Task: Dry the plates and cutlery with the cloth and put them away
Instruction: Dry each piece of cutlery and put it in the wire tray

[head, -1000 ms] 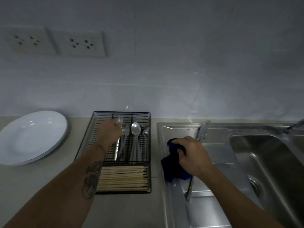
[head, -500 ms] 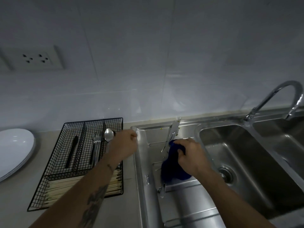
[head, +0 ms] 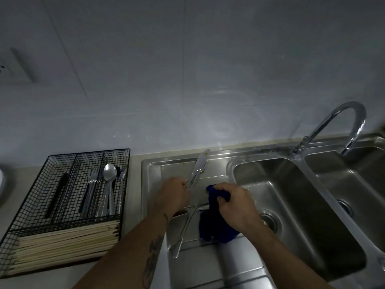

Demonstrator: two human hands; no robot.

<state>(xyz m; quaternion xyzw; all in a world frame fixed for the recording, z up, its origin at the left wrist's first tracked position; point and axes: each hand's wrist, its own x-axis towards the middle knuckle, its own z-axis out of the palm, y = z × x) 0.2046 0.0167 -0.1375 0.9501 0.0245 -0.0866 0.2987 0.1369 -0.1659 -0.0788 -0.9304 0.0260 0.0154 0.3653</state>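
A table knife lies slanted on the steel drainboard, blade toward the wall, with greenish specks on it. My left hand is at its middle, curled fingers pinching it. Just to the right, my right hand grips a bunched dark blue cloth that hangs onto the drainboard. On the counter to the left stands a black wire cutlery basket with forks, spoons and a dark-handled utensil in its compartments.
Pale chopsticks fill the basket's front compartment. A sliver of a white plate shows at the far left edge. Two sink basins lie to the right under a curved faucet. The tiled wall stands close behind.
My left hand left the cutlery basket and moved right onto the knife on the drainboard. The view swung right. My right hand kept hold of the cloth.
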